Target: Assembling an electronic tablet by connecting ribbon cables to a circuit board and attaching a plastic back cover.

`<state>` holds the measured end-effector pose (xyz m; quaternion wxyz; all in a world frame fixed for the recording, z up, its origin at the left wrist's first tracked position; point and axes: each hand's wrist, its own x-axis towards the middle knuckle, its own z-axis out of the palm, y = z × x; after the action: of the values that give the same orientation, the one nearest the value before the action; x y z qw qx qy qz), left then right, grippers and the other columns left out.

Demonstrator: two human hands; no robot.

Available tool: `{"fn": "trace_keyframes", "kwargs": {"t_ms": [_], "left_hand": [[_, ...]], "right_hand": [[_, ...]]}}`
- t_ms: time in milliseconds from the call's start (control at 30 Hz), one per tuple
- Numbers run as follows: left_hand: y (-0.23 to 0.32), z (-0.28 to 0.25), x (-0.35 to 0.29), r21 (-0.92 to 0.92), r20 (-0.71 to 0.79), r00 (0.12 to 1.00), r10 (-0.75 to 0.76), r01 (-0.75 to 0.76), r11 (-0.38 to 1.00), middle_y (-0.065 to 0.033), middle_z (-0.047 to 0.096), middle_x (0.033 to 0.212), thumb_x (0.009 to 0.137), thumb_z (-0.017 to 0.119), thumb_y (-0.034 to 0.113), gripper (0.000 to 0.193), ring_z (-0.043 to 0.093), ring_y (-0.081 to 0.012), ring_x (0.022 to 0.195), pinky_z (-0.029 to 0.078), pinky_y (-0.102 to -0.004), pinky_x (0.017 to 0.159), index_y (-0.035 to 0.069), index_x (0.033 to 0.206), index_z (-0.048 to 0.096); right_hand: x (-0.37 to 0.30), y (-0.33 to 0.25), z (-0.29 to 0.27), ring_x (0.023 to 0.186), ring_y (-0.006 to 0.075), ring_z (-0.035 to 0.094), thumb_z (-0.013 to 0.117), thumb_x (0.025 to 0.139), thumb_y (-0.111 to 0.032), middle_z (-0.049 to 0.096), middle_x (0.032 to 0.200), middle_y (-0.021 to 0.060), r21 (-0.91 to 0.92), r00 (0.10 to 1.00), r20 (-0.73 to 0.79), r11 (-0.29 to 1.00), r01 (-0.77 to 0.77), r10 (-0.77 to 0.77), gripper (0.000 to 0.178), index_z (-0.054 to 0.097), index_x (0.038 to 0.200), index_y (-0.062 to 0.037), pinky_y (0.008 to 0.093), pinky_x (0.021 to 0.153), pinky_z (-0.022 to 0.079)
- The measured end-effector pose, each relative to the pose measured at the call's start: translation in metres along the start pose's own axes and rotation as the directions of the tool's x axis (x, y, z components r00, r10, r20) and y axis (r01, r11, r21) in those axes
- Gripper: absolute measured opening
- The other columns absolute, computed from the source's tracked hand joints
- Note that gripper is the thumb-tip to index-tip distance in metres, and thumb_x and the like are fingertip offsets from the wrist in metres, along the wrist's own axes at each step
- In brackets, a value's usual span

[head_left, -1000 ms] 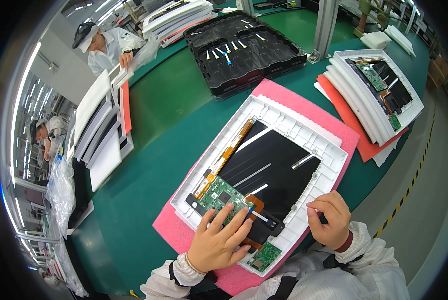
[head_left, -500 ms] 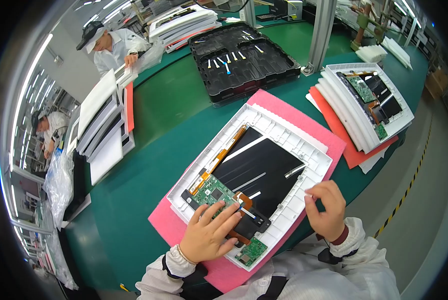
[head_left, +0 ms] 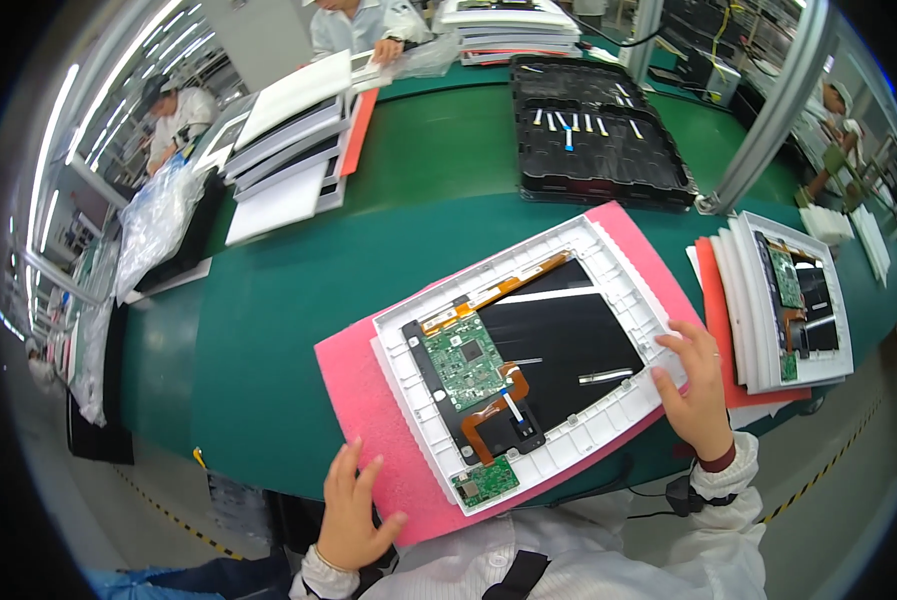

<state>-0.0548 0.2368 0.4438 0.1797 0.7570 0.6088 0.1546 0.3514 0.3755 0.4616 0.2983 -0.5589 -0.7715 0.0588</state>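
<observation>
A white plastic housing (head_left: pixel 623 285) lies tilted on a pink foam sheet (head_left: pixel 346 365). Inside it are a black panel (head_left: pixel 568 335), a green circuit board (head_left: pixel 450 368) and a smaller green board (head_left: pixel 488 481). An orange flex cable (head_left: pixel 473 430) and a short white ribbon cable with a blue end (head_left: pixel 512 405) lie between the boards. My left hand (head_left: pixel 353 510) is open, fingers spread, at the foam's lower left edge; contact is unclear. My right hand (head_left: pixel 700 395) has its fingers apart at the housing's right rim, thumb and fingertips seemingly touching it.
A black tray (head_left: pixel 608 180) holding several white ribbon cables sits at the back, beside a metal post (head_left: pixel 768 110). Foam-layered stacks stand at right (head_left: pixel 748 310) and left (head_left: pixel 288 120). A co-worker's hand (head_left: pixel 388 50) is behind the left stack.
My left hand has lifted off the circuit board and moved to the lower left. My right hand has opened from a pinch and come to the housing's right rim. The view has shifted.
</observation>
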Motion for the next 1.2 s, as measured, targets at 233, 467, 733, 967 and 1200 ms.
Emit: {"fn": "trace_keyframes", "kwargs": {"t_ms": [233,467,733,967,1200], "left_hand": [[0.023,0.038,-0.038,-0.002,-0.054,0.989,-0.136,0.136,0.991,-0.0244,0.027,0.150,0.068,0.079,0.053,0.094,0.027,-0.0449,0.137,0.026,-0.0530,0.109,0.003,0.137,0.041],[0.016,0.050,-0.043,0.021,-0.177,0.977,-0.116,0.122,0.992,-0.0230,0.035,0.147,0.066,0.081,0.052,0.094,0.034,-0.0421,0.134,0.029,-0.0515,0.107,0.004,0.136,0.042],[-0.003,0.056,-0.040,-0.020,-0.295,0.950,-0.101,0.099,0.995,-0.0228,0.043,0.142,0.074,0.076,0.046,0.079,0.040,-0.0403,0.130,0.030,-0.0490,0.104,0.002,0.132,0.045],[-0.040,0.053,-0.042,0.015,-0.513,0.834,-0.203,0.246,0.969,-0.0214,0.046,0.140,0.076,0.075,0.041,0.073,0.044,-0.0392,0.127,0.031,-0.0470,0.103,0.002,0.130,0.046],[-0.152,0.063,-0.155,-0.383,-0.779,0.173,-0.603,0.630,0.676,-0.0174,0.053,0.128,0.085,0.059,0.007,0.039,0.050,-0.0356,0.118,0.038,-0.0423,0.100,-0.002,0.122,0.050]], "right_hand": [[0.048,-0.066,0.025,0.122,0.0276,0.049,0.070,0.079,-0.014,0.054,0.129,0.0103,0.384,0.698,0.440,0.821,0.423,-0.565,0.041,0.053,0.116,-0.0062,0.0412,0.099,0.037],[0.047,-0.076,0.060,0.124,0.0261,0.048,0.074,0.078,-0.018,0.055,0.130,0.0080,0.354,0.614,0.468,0.772,0.528,-0.635,0.048,0.053,0.120,-0.0063,0.0434,0.103,0.034],[0.048,-0.091,0.059,0.115,0.0257,0.053,0.075,0.074,-0.016,0.060,0.123,0.0057,0.292,0.662,0.470,0.810,0.508,-0.584,0.044,0.057,0.114,-0.0063,0.0433,0.101,0.034],[0.060,-0.116,0.072,0.106,0.0298,0.055,0.073,0.072,-0.008,0.063,0.113,0.0090,0.242,0.764,0.451,0.888,0.392,-0.460,0.046,0.056,0.115,-0.0059,0.0410,0.093,0.038],[0.046,-0.125,0.063,0.115,0.0380,0.048,0.068,0.068,0.002,0.054,0.125,0.0181,0.190,0.767,0.506,0.919,0.346,-0.394,0.046,0.052,0.112,0.0000,0.0449,0.100,0.034]]}}
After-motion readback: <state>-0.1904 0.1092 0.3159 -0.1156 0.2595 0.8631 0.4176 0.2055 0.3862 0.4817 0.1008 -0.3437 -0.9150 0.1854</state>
